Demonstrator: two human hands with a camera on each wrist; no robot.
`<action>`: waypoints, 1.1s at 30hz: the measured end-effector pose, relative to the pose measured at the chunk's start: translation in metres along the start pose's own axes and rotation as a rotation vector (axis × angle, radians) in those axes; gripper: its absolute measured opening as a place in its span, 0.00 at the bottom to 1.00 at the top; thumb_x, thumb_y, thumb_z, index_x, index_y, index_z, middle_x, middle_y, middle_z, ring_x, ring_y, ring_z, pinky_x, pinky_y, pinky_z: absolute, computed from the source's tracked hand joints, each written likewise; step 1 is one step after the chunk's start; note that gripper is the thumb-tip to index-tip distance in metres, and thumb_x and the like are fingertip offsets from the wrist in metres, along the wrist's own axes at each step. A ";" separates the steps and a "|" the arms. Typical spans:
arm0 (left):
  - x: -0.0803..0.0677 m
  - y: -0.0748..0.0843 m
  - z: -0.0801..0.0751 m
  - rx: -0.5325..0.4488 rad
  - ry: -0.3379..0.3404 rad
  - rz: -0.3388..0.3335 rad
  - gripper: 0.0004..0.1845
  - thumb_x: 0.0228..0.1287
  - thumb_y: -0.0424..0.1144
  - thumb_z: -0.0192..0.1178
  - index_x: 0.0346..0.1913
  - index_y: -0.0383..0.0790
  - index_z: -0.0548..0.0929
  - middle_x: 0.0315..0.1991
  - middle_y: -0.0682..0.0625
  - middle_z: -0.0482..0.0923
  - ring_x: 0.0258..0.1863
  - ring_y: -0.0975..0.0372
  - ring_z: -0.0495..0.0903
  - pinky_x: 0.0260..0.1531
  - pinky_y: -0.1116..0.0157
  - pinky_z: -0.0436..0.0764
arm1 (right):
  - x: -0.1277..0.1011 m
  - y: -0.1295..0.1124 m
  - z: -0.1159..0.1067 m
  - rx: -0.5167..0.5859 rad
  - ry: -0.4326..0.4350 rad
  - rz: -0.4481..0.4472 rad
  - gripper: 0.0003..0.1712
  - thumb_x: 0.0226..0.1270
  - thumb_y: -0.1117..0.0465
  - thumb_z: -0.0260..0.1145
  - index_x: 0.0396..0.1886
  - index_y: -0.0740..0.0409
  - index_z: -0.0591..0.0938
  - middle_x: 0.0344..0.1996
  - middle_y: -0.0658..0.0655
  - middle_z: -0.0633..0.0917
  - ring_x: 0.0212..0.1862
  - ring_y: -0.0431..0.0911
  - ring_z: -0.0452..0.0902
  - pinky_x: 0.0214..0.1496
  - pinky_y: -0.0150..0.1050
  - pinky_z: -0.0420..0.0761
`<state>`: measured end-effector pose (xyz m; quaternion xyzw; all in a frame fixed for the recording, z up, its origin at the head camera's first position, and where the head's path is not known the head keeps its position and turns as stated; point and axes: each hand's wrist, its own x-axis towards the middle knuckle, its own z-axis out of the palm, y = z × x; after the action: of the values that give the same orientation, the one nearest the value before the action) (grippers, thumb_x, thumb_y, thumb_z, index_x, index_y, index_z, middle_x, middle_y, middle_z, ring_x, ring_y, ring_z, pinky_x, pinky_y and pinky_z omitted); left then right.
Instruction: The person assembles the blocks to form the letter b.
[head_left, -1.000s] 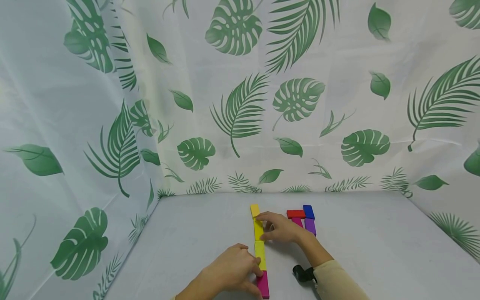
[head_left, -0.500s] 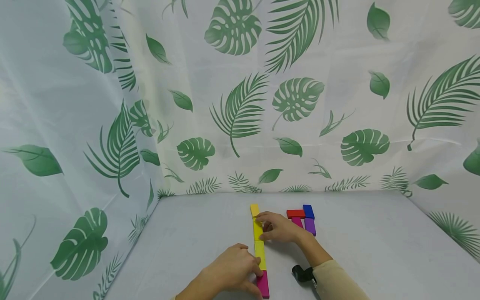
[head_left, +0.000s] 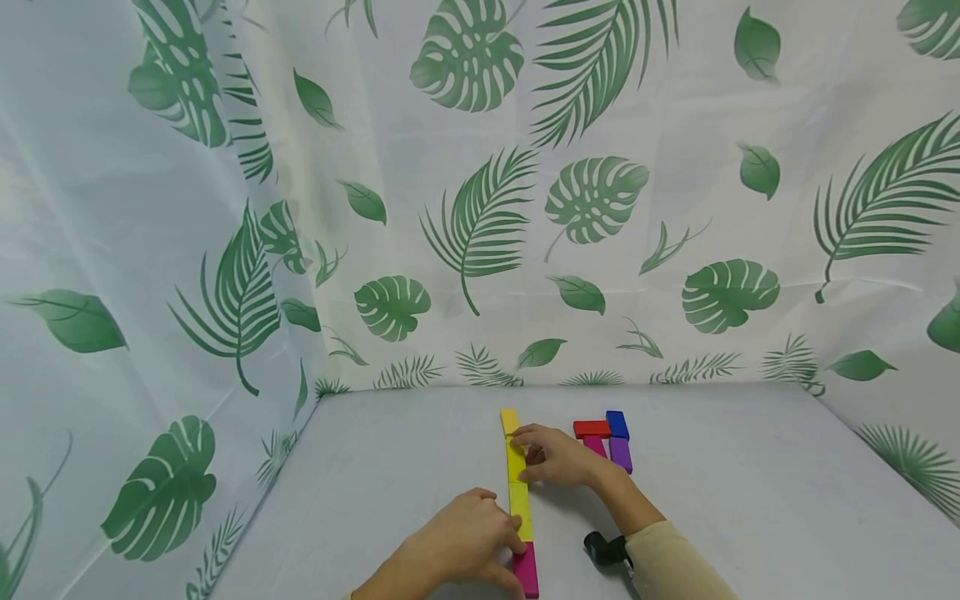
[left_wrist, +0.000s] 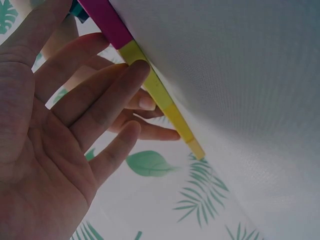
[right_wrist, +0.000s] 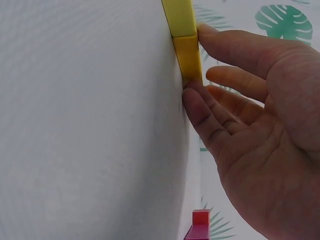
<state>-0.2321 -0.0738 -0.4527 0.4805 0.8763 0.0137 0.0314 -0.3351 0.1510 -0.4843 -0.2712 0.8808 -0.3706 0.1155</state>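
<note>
— Low in the middle of the head view, what is going on?

— A row of blocks lies end to end on the worktop [head_left: 390, 467]: three yellow blocks [head_left: 517, 461] and a magenta block [head_left: 527, 569] nearest the person. The left hand [head_left: 457, 542] rests straight fingers [left_wrist: 107, 97] against the row's left side, at the seam between yellow and magenta. The right hand [head_left: 558, 456] presses relaxed fingers [right_wrist: 207, 117] against the right side of the far yellow pieces. Neither hand grips anything.

— How should the squaring go?

— Probably with light, even pressure from both sides, so the seams close without a block buckling out.

— Anything nearby?

— Right of the row, a cluster of red, blue and purple blocks [head_left: 606, 437] sits just behind the right hand; a wide sweep could nudge it. Leaf-print curtain [head_left: 480, 208] walls the space.
</note>
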 end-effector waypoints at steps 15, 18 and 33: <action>0.000 0.001 0.000 -0.009 0.005 -0.013 0.23 0.53 0.67 0.74 0.49 0.64 0.93 0.27 0.69 0.75 0.24 0.80 0.69 0.61 0.59 0.80 | 0.003 0.002 0.001 -0.012 -0.005 -0.021 0.30 0.65 0.58 0.76 0.66 0.59 0.81 0.71 0.60 0.76 0.51 0.47 0.80 0.49 0.37 0.87; -0.001 0.001 0.000 -0.005 0.011 -0.007 0.22 0.53 0.67 0.74 0.49 0.63 0.93 0.27 0.69 0.75 0.25 0.80 0.69 0.61 0.59 0.81 | 0.002 0.002 0.001 -0.017 -0.003 -0.025 0.30 0.65 0.58 0.76 0.66 0.59 0.81 0.71 0.60 0.76 0.51 0.47 0.80 0.50 0.37 0.87; -0.001 0.000 0.001 0.005 0.005 -0.004 0.23 0.52 0.68 0.74 0.48 0.65 0.93 0.28 0.70 0.76 0.24 0.80 0.68 0.61 0.59 0.80 | 0.000 0.000 0.000 -0.019 -0.004 0.000 0.30 0.65 0.57 0.76 0.67 0.57 0.81 0.70 0.57 0.76 0.51 0.45 0.80 0.50 0.33 0.86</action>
<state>-0.2319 -0.0744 -0.4533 0.4787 0.8775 0.0126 0.0280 -0.3346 0.1505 -0.4843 -0.2729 0.8840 -0.3618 0.1145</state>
